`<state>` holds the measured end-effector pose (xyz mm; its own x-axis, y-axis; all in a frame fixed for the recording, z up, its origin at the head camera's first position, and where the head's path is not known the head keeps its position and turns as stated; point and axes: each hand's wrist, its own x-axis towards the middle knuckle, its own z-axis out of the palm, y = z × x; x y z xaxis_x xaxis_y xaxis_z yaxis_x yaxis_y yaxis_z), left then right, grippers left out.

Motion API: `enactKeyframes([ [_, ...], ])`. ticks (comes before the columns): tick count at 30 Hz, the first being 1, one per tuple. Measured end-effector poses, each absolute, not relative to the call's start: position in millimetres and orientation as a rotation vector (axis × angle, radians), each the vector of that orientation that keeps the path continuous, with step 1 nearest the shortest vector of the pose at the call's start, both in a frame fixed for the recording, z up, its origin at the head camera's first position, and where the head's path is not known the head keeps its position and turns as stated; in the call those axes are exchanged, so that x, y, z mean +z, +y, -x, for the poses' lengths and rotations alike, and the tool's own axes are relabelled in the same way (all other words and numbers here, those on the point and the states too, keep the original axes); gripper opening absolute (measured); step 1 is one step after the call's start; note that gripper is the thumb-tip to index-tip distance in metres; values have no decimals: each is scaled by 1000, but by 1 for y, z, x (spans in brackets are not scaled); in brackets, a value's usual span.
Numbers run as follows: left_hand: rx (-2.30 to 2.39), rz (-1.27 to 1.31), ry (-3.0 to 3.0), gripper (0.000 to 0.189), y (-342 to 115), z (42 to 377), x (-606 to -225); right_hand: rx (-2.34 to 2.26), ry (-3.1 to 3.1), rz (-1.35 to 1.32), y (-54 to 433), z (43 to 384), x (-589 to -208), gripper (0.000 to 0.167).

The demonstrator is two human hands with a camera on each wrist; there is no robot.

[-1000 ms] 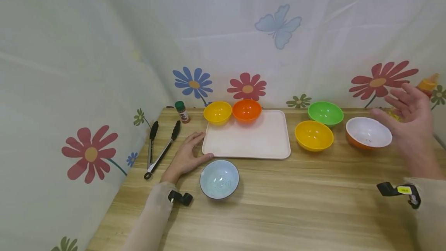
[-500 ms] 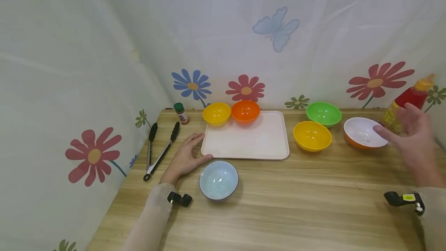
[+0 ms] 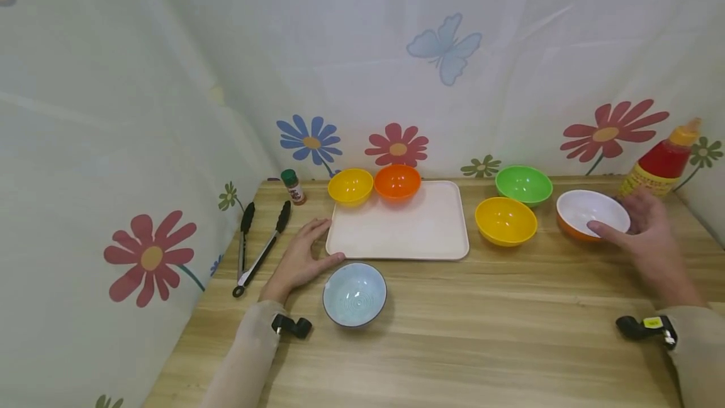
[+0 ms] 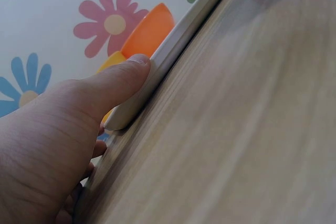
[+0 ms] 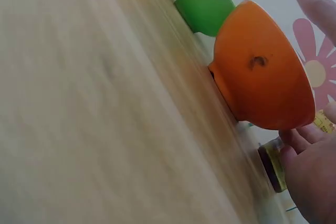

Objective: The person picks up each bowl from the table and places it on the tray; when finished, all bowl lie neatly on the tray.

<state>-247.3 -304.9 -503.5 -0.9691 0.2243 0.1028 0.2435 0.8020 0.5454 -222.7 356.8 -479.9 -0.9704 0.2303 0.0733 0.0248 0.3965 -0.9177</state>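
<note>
At the near left corner of the cream tray (image 3: pixel 419 228) lies my left hand (image 3: pixel 300 263), its thumb along the front rim and its fingers by the left side. A light blue bowl (image 3: pixel 355 294) stands just in front of the tray. On the right, my right hand (image 3: pixel 651 244) is beside an orange bowl with a white inside (image 3: pixel 591 209). Its thumb hovers over the bowl's opening, while the other fingers are right at the outer rim. In the right wrist view the thumb (image 5: pixel 317 9) is apart from the orange wall (image 5: pixel 257 72).
A yellow bowl (image 3: pixel 350 186) and an orange bowl (image 3: pixel 398 182) sit at the tray's back. Green (image 3: pixel 523 184) and yellow (image 3: pixel 506 221) bowls stand right of it. A red sauce bottle (image 3: pixel 663 162) is behind my right hand. Tongs (image 3: pixel 260 257) and a spice jar (image 3: pixel 293 187) are left.
My right hand has come down and left from in front of the sauce bottle to the white-lined bowl, uncovering the bottle. My left hand stays at the tray.
</note>
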Motion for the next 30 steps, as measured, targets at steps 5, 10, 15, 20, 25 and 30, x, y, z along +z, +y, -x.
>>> enactKeyframes([
  [5,-909,374,-2945,100,-305,247,-504,1595,-2513,190,356,224,-484,108],
  [10,-901,377,-2940,100,-305,247,-506,1546,-2586,110,359,225,-489,105],
  [15,-899,381,-2939,99,-305,248,-506,1538,-2618,105,361,226,-493,112],
  [20,-900,388,-2934,99,-305,248,-506,1509,-2661,123,364,227,-494,119],
  [25,-907,386,-2929,98,-305,248,-506,1499,-2670,131,364,228,-494,118],
  [30,-906,388,-2934,99,-305,248,-506,1493,-2670,144,364,226,-494,116],
])
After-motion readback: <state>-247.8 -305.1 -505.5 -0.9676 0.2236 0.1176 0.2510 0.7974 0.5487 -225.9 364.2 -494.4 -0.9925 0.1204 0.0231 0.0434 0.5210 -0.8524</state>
